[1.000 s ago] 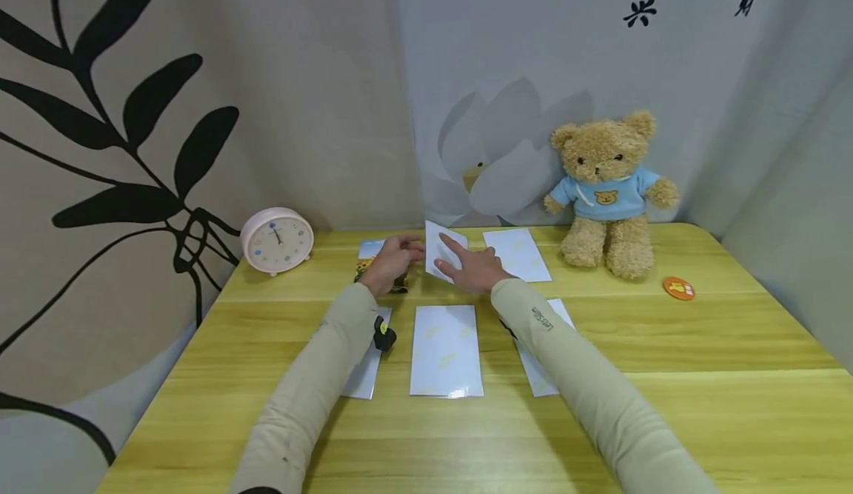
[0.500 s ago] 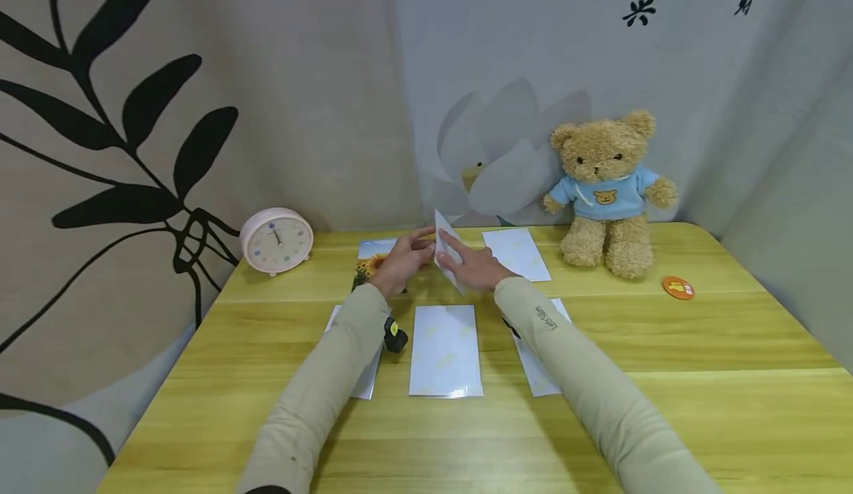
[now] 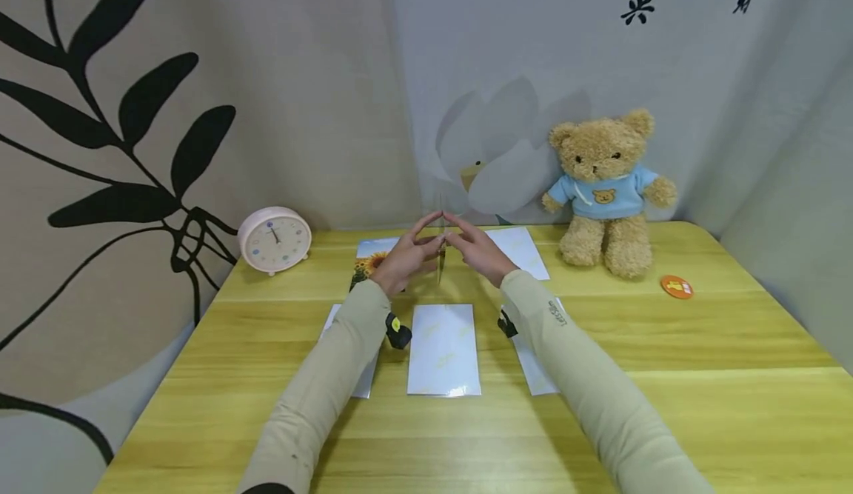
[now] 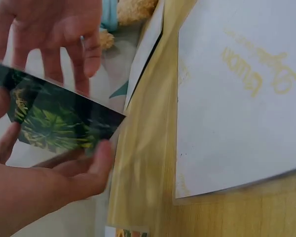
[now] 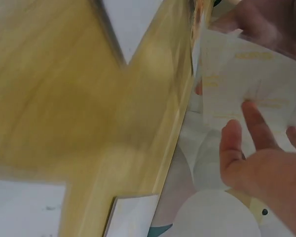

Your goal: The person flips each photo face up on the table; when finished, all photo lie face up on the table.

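Between my two hands a picture card stands upright above the table, turned nearly edge-on in the head view. Its dark green plant picture (image 4: 59, 118) faces my left hand (image 3: 406, 261), whose bent fingers and thumb hold it near its edges. Against its white back (image 5: 266, 74), printed in pale yellow, rest the fingertips of my right hand (image 3: 483, 253), fingers spread and fairly straight. Both index fingertips come together at the card's top. Beside my left hand a sunflower picture card (image 3: 370, 261) lies face up, partly covered by that hand.
Several white-backed cards lie face down: one front middle (image 3: 444, 349), one back right (image 3: 520, 252), and two half hidden under the forearms. A pink alarm clock (image 3: 275, 240) stands at back left. A teddy bear (image 3: 605, 198) and an orange disc (image 3: 677, 286) are at right.
The card has turned from showing its white back to edge-on. My left hand has moved right and up to it, and the right hand's fingertips have drawn level with the left's.
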`<state>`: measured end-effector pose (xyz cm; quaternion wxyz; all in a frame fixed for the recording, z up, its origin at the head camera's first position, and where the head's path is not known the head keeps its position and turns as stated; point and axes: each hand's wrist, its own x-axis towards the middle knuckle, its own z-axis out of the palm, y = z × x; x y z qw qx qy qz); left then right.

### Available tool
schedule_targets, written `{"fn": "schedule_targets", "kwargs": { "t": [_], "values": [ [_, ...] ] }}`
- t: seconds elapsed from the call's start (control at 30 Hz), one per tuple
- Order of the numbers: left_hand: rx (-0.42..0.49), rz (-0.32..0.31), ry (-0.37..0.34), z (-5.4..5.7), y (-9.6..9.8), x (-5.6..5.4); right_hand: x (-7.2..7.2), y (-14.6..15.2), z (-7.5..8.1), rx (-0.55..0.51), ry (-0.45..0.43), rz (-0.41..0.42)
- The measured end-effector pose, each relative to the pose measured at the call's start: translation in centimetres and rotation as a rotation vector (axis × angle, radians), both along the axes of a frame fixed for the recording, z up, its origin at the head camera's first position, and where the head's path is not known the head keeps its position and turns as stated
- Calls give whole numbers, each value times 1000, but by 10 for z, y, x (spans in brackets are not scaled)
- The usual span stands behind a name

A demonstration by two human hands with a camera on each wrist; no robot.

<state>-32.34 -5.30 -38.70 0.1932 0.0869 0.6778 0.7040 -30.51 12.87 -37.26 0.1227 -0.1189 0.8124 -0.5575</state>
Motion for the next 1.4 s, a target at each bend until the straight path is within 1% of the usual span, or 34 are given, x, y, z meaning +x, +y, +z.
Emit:
{"fn": "schedule_targets", "kwargs": {
  "t": [0.07, 0.17, 0.27, 0.43, 0.53, 0.67, 0.73, 0.83, 0.97, 1.07, 1.27, 1.33, 1.4],
  "values": [
    [-27, -1, -5, 1, -1, 0, 0, 0, 2, -35, -2, -12],
    [-54, -16, -2, 1, -2, -1, 1, -1, 2, -58, 5, -40],
    [-108, -17, 28, 0, -4, 0, 2, -1, 2, -89, 29, -75],
    [-180, 17, 71, 0, -5, 1, 1, -1, 1, -113, 85, -142],
    [-213, 48, 91, 0, -8, 1, 0, 2, 0, -114, 95, -167],
    [-214, 98, 94, 2, -13, 2, 0, 9, -3, -91, 104, -191],
    [-200, 110, 85, 3, -16, 2, 0, 14, -6, -76, 99, -201],
    [-191, 98, 81, 4, -19, 2, 1, 20, -10, -67, 79, -208],
    [-172, 72, 67, 2, -22, 2, 1, 24, -13, -84, 33, -204],
    [-170, 67, 58, -1, -24, 2, 0, 27, -15, -95, -22, -193],
    [-199, 79, 73, -7, -27, 1, -5, 30, -21, -95, -126, -171],
    [-204, 81, 78, -8, -26, -1, -7, 30, -21, -119, -166, -164],
    [-213, 76, 81, -9, -26, -2, -5, 29, -18, -135, -205, -152]
  ]
}}
